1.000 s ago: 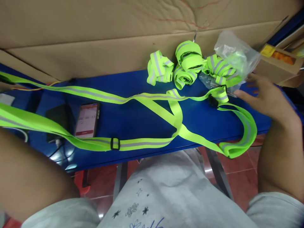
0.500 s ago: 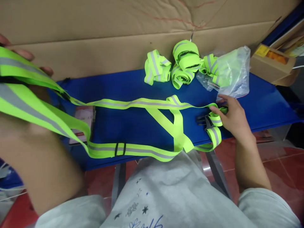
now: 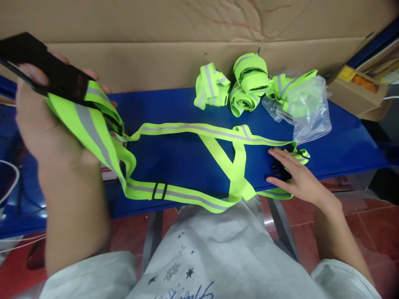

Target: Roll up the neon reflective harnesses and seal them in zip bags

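A neon-yellow reflective safety vest (image 3: 187, 127), made of straps with grey stripes, stretches across the blue table. My left hand (image 3: 46, 120), raised at the left, is closed around its strap end, where a wide black piece (image 3: 59, 74) shows. The straps run down from that hand and cross near the middle, and a black slider (image 3: 159, 191) sits on the front strap. My right hand (image 3: 299, 176) lies at the right end with its fingers stretched apart over a dark buckle (image 3: 279, 170). The fingers partly hide this buckle.
Several rolled neon straps (image 3: 249, 79) lie at the back of the table (image 3: 168, 160). Beside them a clear plastic bag (image 3: 313, 116) holds more strap. A cardboard box (image 3: 355, 93) stands at the right, and a cardboard wall (image 3: 140, 62) rises behind the table.
My left hand has moved right and come fully into view, bringing the black piece with it. My right hand has shifted down, its fingers now spread over the buckle. The plastic bag has shifted slightly.
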The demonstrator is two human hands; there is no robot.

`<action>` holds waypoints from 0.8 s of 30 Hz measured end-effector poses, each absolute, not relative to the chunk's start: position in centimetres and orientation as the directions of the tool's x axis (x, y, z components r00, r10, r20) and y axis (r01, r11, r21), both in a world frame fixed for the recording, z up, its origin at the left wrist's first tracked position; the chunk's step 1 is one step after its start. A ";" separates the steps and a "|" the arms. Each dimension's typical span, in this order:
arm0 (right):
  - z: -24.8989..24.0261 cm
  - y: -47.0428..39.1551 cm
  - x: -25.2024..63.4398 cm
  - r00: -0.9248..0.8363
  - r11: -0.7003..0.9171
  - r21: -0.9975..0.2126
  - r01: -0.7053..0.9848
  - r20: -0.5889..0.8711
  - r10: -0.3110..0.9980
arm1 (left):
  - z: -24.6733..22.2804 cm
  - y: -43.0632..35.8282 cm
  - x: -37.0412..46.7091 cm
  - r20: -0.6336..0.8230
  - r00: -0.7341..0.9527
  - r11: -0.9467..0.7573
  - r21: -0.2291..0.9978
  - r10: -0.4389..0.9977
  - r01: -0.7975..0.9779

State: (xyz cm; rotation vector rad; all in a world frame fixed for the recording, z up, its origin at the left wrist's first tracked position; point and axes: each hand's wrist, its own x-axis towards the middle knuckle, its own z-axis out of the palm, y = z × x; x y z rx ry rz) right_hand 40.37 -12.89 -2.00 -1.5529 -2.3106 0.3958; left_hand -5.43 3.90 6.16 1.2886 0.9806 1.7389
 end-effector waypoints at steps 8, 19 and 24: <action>-4.1 -12.9 40.6 -0.145 0.317 -0.281 0.906 0.497 0.855 | 6.4 3.0 -4.6 0.329 -0.222 -0.367 0.917 0.918 -0.157; -3.0 -18.5 43.0 -0.268 0.293 -0.334 0.896 0.119 0.956 | 6.4 3.1 -5.2 0.308 -0.209 -0.352 0.910 0.928 -0.220; -1.6 -19.2 44.0 -0.185 0.268 -0.426 0.864 0.226 0.956 | 6.9 3.6 -7.9 0.369 -0.123 -0.388 0.895 0.921 -0.220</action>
